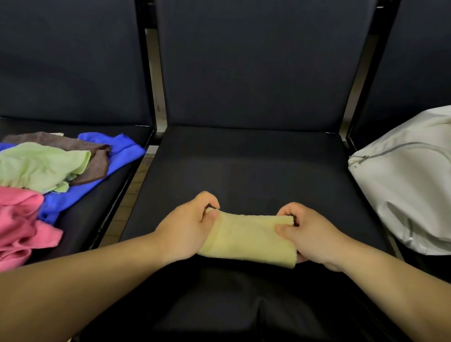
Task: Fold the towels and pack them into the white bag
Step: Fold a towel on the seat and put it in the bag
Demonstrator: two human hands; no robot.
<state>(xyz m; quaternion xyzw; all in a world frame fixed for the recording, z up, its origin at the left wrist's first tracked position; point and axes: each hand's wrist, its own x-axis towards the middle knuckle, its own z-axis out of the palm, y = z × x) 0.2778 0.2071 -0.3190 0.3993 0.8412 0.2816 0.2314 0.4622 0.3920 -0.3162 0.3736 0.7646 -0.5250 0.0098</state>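
We grip a folded yellow towel [247, 240] over the dark seat [246, 173], our left hand [188, 225] and right hand [309, 235] each curled round one short end, forearms stretched forward side by side. The fold looks close to done; the next move, we judge, is carrying it to the white bag [424, 197] right of the right hand, while a loose pile of towels [23, 177] waits left of the left hand.

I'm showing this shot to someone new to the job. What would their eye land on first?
The left hand and right hand each grip an end of a folded yellow towel over the middle seat. A bright heap of towels, pink, green, blue and brown, lies on the left seat; the white bag sits on the right one.
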